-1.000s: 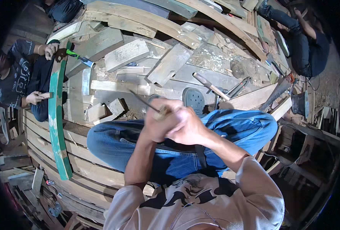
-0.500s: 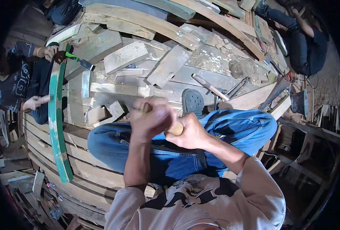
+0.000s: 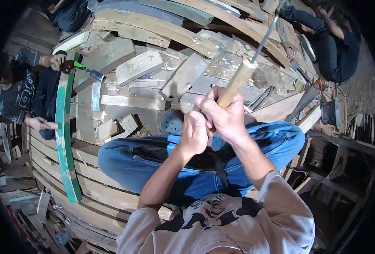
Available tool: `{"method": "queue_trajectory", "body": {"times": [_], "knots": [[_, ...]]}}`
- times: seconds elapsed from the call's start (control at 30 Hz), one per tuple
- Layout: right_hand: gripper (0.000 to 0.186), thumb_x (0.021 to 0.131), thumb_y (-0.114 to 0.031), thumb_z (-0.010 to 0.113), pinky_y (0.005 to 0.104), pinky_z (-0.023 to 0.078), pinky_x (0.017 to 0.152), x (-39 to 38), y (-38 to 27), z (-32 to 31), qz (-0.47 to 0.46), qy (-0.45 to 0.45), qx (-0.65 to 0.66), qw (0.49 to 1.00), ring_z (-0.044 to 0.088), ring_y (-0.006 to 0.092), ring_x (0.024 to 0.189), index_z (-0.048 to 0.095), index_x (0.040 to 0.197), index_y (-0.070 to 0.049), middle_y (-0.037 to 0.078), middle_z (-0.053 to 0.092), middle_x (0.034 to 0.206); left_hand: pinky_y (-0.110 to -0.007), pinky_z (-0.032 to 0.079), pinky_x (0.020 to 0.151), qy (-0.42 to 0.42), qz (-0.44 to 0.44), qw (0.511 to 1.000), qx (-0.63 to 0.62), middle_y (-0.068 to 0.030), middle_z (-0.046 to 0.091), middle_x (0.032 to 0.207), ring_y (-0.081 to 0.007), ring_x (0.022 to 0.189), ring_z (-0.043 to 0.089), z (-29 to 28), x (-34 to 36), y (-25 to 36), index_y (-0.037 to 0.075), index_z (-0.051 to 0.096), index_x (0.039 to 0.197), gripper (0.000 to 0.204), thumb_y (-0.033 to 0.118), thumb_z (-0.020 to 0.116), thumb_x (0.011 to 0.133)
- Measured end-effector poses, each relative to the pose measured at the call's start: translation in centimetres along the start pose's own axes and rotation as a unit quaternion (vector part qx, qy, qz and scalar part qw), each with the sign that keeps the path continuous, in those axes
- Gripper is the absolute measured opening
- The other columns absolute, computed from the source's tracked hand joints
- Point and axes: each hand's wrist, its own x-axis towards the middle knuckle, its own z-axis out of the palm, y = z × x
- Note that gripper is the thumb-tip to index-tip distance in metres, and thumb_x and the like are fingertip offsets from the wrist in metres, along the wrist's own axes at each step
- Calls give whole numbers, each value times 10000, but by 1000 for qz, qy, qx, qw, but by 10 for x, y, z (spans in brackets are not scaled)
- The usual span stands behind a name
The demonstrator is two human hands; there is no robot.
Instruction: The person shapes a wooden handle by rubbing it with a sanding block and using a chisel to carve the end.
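Observation:
Both my hands are closed together over my lap around a wooden-handled tool (image 3: pixel 238 82) with a thin metal shaft. My right hand (image 3: pixel 230 113) wraps the middle of the light wooden handle. Just below it, my left hand (image 3: pixel 195 132) is closed at the handle's lower end, mostly hiding that end. The tool tilts up and to the right, its metal shaft (image 3: pixel 265 41) pointing away from me. Beneath my hands are my crossed legs in blue jeans (image 3: pixel 128 163), and a grey perforated clog (image 3: pixel 172 122) shows beyond them.
Wooden blocks (image 3: pixel 139 67) and offcuts lie across the slatted platform (image 3: pixel 98 190). A handsaw (image 3: pixel 304 101) rests at the right. On the left, a person holds a green-painted beam (image 3: pixel 62 127) near a green-handled chisel (image 3: pixel 88 71). Another person (image 3: pixel 337 51) sits at the far right.
My hands have turned the tool, so its metal shaft now rises toward the upper right. My left hand has moved right and down, my right hand up. The visible clog has shifted left.

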Motion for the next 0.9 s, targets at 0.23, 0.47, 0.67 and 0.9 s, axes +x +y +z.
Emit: {"method": "queue_trajectory", "body": {"times": [0.23, 0.47, 0.67, 0.9], "knots": [[244, 819, -32, 611, 226, 347, 363, 18, -27, -16, -45, 47, 118, 991, 433, 49, 378, 512, 596, -48, 6, 497, 469, -430, 403, 479, 57, 117, 943, 306, -157, 502, 502, -377, 482, 524, 7, -6, -28, 1, 505, 604, 616, 390, 223, 989], [264, 824, -15, 591, 228, 395, 436, 20, -16, -18, -60, 27, 129, 989, 500, 81, 442, 483, 585, -44, 28, 532, 520, -449, 396, 533, -77, -35, 970, 227, -254, 507, 798, -363, 653, 505, -7, 2, -33, -193, 371, 1165, 417, -23, 549, 828], [332, 859, -115, 604, 294, 338, 422, 16, -13, -12, -60, 29, 52, 996, 380, 116, 422, 388, 609, -76, 23, 394, 509, -462, 414, 482, 153, 122, 953, 232, -210, 516, 537, -417, 491, 515, 8, 7, -25, -18, 522, 639, 346, 130, 392, 923], [300, 872, -117, 601, 277, 338, 435, 13, -12, -12, -49, 41, 103, 993, 355, 111, 430, 402, 647, -105, 3, 365, 514, -440, 405, 470, 180, 154, 926, 293, -180, 527, 537, -375, 482, 530, 6, 8, -22, 12, 551, 659, 314, 135, 419, 915]]}}
